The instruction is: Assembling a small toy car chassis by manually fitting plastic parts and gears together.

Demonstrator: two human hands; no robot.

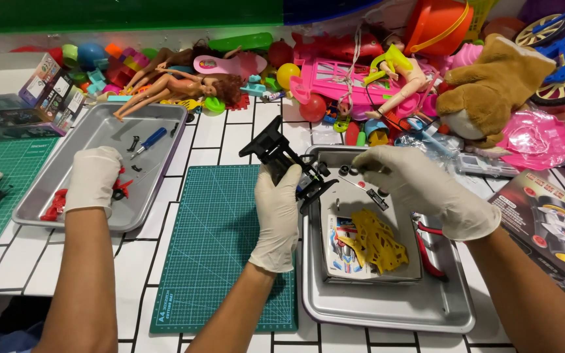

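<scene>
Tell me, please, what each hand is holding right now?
Left hand: closed on the black toy frame.
Right hand: over the right tray, grip cannot be told.

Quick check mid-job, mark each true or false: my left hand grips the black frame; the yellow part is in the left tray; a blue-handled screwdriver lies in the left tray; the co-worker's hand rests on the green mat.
1. The left hand grips the black frame. True.
2. The yellow part is in the left tray. False: it lies on a leaflet in the right tray.
3. A blue-handled screwdriver lies in the left tray. True.
4. The co-worker's hand rests on the green mat. False: it is over the red parts in the left tray.
</scene>
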